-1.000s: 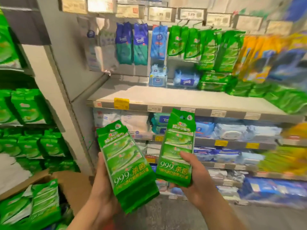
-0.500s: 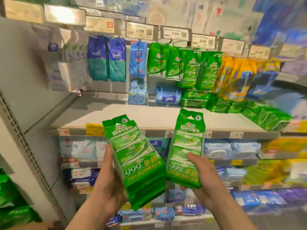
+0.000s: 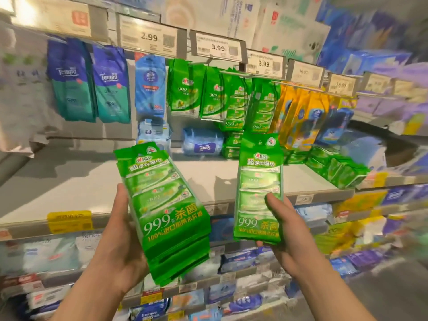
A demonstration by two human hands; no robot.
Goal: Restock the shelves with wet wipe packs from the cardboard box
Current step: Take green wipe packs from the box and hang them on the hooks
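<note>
Both hands hold green wipes before the shelf: left a stack, right one pack.

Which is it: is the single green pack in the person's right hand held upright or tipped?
Roughly upright. The single green pack stands with its hang tab on top, gripped low by the right hand.

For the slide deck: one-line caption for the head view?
Left hand grips green wipe stack, right hand a single pack, before hanging wipes.

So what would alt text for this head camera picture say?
A left hand holds a stack of green wet wipe packs and a right hand a single green pack, before a store shelf with matching green packs hanging behind.
</note>
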